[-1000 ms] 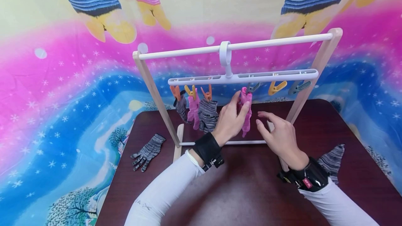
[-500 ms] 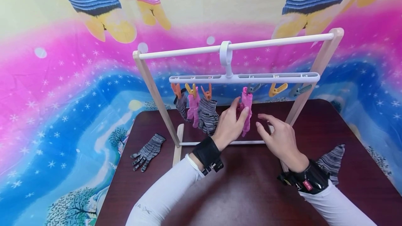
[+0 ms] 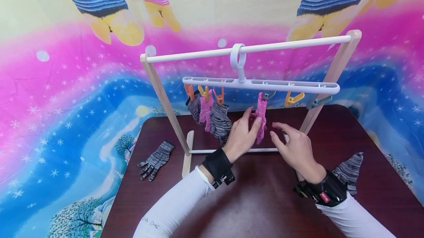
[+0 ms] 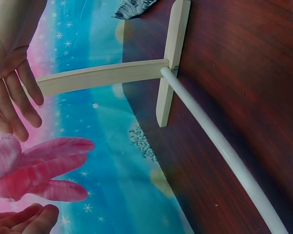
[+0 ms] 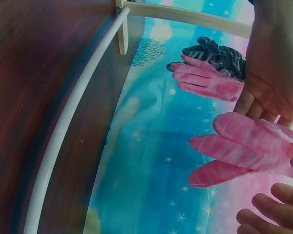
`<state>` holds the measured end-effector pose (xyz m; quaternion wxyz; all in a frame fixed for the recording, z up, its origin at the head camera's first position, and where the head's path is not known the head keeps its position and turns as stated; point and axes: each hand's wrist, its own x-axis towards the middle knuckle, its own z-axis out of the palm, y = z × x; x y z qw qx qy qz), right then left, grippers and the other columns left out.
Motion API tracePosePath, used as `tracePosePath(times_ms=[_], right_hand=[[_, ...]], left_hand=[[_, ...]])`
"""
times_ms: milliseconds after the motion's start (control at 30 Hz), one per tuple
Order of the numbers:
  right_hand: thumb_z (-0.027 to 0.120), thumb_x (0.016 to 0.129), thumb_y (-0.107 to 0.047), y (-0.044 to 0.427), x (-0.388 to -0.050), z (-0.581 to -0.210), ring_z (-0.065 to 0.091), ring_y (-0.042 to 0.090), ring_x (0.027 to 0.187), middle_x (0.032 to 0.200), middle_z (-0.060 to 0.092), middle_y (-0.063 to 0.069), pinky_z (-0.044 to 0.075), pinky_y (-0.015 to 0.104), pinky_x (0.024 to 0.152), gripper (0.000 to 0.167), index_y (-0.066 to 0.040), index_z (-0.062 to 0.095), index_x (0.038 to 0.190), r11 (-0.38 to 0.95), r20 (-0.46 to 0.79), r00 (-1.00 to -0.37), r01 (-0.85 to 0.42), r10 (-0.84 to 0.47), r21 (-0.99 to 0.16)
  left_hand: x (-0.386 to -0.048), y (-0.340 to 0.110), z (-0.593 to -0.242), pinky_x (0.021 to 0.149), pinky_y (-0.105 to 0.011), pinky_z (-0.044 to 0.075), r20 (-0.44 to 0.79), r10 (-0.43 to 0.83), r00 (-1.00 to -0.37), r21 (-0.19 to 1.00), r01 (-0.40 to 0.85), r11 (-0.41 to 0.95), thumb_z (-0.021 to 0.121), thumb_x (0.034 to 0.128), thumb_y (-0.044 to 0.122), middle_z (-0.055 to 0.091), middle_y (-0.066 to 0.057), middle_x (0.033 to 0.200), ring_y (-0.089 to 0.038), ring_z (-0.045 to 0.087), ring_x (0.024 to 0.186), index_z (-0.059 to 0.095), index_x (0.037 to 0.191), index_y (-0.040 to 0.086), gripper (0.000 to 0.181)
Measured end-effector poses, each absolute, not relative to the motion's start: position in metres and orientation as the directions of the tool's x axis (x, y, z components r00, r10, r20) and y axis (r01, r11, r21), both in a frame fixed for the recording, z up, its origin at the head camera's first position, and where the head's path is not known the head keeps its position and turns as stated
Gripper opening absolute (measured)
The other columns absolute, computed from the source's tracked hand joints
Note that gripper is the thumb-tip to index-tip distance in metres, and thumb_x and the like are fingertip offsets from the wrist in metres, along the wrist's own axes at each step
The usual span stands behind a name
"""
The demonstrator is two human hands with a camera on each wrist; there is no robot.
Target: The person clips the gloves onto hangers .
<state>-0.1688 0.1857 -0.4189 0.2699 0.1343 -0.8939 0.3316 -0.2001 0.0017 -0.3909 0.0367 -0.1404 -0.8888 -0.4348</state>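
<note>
My left hand [image 3: 241,135] is around the left side of a hanging pink glove [image 3: 261,114], its thumb overlapping the glove's front and its fingers loosely bent. Whether it touches the glove I cannot tell. The right wrist view has this glove [image 5: 244,144] dangling fingers-out beside my left hand [image 5: 276,63]. To the right, apart from the glove, my right hand [image 3: 296,146] is held up with relaxed fingers and nothing in them. A blue-grey clip [image 3: 269,95] is at the glove's top, under the white hanger [image 3: 281,84].
Wooden-sided rack [image 3: 165,102] with a white top rod [image 3: 298,43]. On the hanger's left, clips hold a grey glove [image 3: 195,108], a pink glove [image 3: 206,111] and another grey glove [image 3: 220,122]. Yellow [image 3: 294,99] and blue-grey [image 3: 320,101] clips hang right. Grey gloves [image 3: 157,160] [image 3: 349,170] lie on the table.
The hanger has turned and tilted, its right end lower and its left end further right. The pink glove by my left hand has shifted slightly right. My hands have barely moved.
</note>
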Motion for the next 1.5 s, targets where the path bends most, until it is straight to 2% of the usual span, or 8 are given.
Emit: tracePosePath(times_ms=[567, 667, 767, 867, 1033, 1300, 1500], right_hand=[[0.073, 0.090, -0.017, 0.189, -0.164, -0.427, 0.072, 0.033, 0.085, 0.110, 0.077, 0.015, 0.053, 0.045, 0.063, 0.029, -0.007, 0.072, 0.117, 0.753, 0.518, -0.851, -0.393, -0.082, -0.527], [0.074, 0.089, -0.018, 0.189, -0.164, -0.428, 0.069, 0.029, 0.075, 0.110, 0.076, 0.016, 0.050, 0.038, 0.057, 0.029, -0.008, 0.073, 0.117, 0.755, 0.515, -0.853, -0.390, -0.082, -0.527], [0.074, 0.089, -0.018, 0.189, -0.164, -0.430, 0.056, 0.015, 0.058, 0.109, 0.076, 0.016, 0.041, 0.029, 0.050, 0.030, -0.008, 0.073, 0.117, 0.754, 0.509, -0.857, -0.389, -0.084, -0.530], [0.074, 0.089, -0.018, 0.189, -0.163, -0.432, 0.044, 0.006, 0.050, 0.109, 0.076, 0.016, 0.036, 0.025, 0.047, 0.030, -0.008, 0.072, 0.117, 0.750, 0.508, -0.857, -0.393, -0.089, -0.531], [0.075, 0.089, -0.018, 0.190, -0.163, -0.434, 0.059, 0.014, 0.053, 0.109, 0.076, 0.015, 0.042, 0.025, 0.048, 0.030, -0.008, 0.072, 0.117, 0.748, 0.514, -0.852, -0.402, -0.095, -0.528], [0.076, 0.088, -0.018, 0.190, -0.162, -0.437, 0.068, 0.025, 0.065, 0.108, 0.075, 0.014, 0.045, 0.031, 0.050, 0.031, -0.008, 0.072, 0.117, 0.747, 0.513, -0.851, -0.412, -0.111, -0.522], [0.076, 0.088, -0.020, 0.190, -0.160, -0.440, 0.071, 0.030, 0.075, 0.113, 0.075, 0.016, 0.049, 0.034, 0.052, 0.035, -0.007, 0.071, 0.120, 0.758, 0.494, -0.859, -0.410, -0.134, -0.508]], left_hand=[[-0.194, -0.001, -0.405, 0.107, -0.040, 0.051, 0.167, 0.219, -0.961, 0.769, 0.266, 0.582, 0.040, 0.1061, 0.051, 0.064, -0.006, 0.139, -0.021, 0.065, 0.124, 0.038, 0.156, 0.014, 0.062], [-0.194, -0.002, -0.407, 0.106, -0.039, 0.052, 0.167, 0.218, -0.962, 0.769, 0.265, 0.582, 0.038, 0.1063, 0.053, 0.065, -0.006, 0.139, -0.020, 0.066, 0.122, 0.038, 0.156, 0.015, 0.062], [-0.193, -0.002, -0.409, 0.105, -0.038, 0.052, 0.164, 0.218, -0.962, 0.773, 0.262, 0.578, 0.037, 0.1063, 0.054, 0.065, -0.005, 0.138, -0.019, 0.066, 0.122, 0.038, 0.156, 0.016, 0.063], [-0.193, -0.002, -0.411, 0.105, -0.038, 0.052, 0.166, 0.220, -0.961, 0.771, 0.265, 0.578, 0.036, 0.1061, 0.055, 0.065, -0.004, 0.138, -0.018, 0.066, 0.121, 0.038, 0.156, 0.016, 0.063], [-0.193, -0.003, -0.416, 0.104, -0.037, 0.052, 0.176, 0.220, -0.959, 0.762, 0.274, 0.587, 0.037, 0.1063, 0.054, 0.067, -0.003, 0.136, -0.017, 0.067, 0.120, 0.039, 0.155, 0.015, 0.063], [-0.188, -0.006, -0.419, 0.106, -0.039, 0.051, 0.140, 0.233, -0.962, 0.776, 0.253, 0.578, 0.032, 0.1043, 0.061, 0.063, -0.006, 0.142, -0.020, 0.065, 0.124, 0.036, 0.157, 0.015, 0.070], [-0.184, -0.010, -0.426, 0.109, -0.040, 0.049, 0.132, 0.225, -0.965, 0.770, 0.243, 0.590, 0.033, 0.1056, 0.058, 0.061, -0.007, 0.145, -0.021, 0.063, 0.129, 0.037, 0.156, 0.014, 0.067]])
